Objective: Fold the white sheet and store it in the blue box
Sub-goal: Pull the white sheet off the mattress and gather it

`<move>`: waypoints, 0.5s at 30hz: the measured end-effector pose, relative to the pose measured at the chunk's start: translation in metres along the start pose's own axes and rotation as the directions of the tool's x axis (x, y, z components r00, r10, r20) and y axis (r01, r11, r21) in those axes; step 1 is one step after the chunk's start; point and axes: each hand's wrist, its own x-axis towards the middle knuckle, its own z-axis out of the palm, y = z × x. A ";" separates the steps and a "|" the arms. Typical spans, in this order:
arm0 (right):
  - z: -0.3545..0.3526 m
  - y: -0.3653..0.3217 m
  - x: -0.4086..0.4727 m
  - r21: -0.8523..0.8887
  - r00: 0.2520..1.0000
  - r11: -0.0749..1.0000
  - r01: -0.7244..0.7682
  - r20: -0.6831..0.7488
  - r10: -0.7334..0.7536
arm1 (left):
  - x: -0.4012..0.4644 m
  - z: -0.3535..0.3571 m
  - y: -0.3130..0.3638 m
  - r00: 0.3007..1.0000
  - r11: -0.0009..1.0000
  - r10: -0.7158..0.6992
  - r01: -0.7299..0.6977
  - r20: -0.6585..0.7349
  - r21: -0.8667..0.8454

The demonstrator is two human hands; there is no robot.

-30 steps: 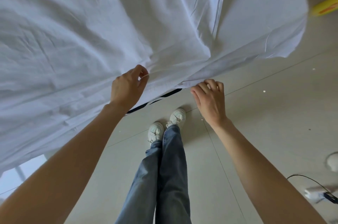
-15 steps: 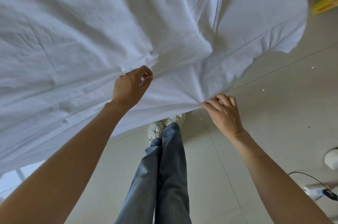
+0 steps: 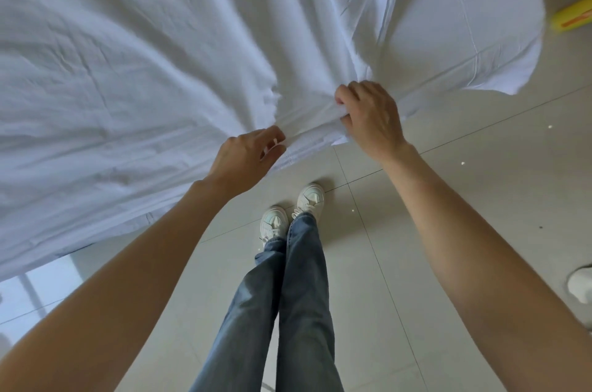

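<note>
Two hands low centre: left hand (image 3: 246,156) pinches the near hem, right hand (image 3: 371,117) bunches a fistful just beside, likely gathering an edge to fold. Crumpled white cotton sheet (image 3: 144,55) fills upper frame; blue box unseen.

The sheet (image 3: 160,71) spreads from nine round to one o'clock, ahead of the person's shoes (image 3: 291,215) on the floor (image 3: 480,199). Both hands meet its near edge at twelve, the left hand (image 3: 243,161) just beside the right hand (image 3: 371,119). A tube-like object (image 3: 573,18) lies at two o'clock, beyond the sheet's right corner.
</note>
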 end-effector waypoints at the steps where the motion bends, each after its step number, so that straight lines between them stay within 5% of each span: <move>1: -0.010 0.003 0.000 -0.005 0.999 0.999 0.041 0.011 -0.041 | -0.003 -0.004 0.005 1.000 1.000 0.013 -0.013 -0.018 -0.010; 8: -0.042 0.015 -0.056 -0.039 0.946 0.948 0.316 0.090 -0.311 | -0.046 0.002 0.033 0.990 0.991 0.128 -0.126 0.053 -0.034; 15: 0.019 0.020 -0.118 0.144 0.939 0.988 0.050 0.330 -0.095 | -0.053 0.052 0.009 0.901 0.948 -0.249 0.151 0.356 0.281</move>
